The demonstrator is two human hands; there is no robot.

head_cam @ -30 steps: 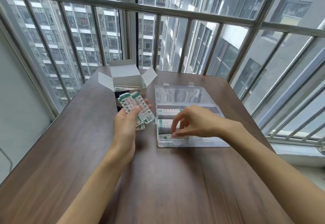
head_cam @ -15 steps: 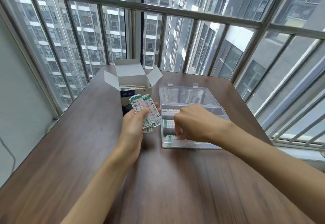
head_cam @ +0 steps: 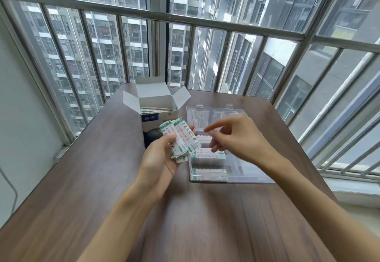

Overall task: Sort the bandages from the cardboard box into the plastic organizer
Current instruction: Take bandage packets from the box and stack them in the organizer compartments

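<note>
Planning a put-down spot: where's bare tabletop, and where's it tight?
Free: the wood near edge in front of the plastic organizer, and left of the cardboard box. Crowded: left hand gripping bandages, right hand above the organizer.

My left hand (head_cam: 162, 159) holds a fanned stack of bandages (head_cam: 181, 138) above the table (head_cam: 102, 189), just in front of the cardboard box (head_cam: 157, 107). The box stands at the table's far side with more bandages inside it. The plastic organizer (head_cam: 246, 171) lies to the right of the box, its lid (head_cam: 207, 115) laid back behind it. A few bandages lie in the organizer's left compartments. My right hand (head_cam: 234, 138) hangs over the organizer, to the right of the stack.
</note>
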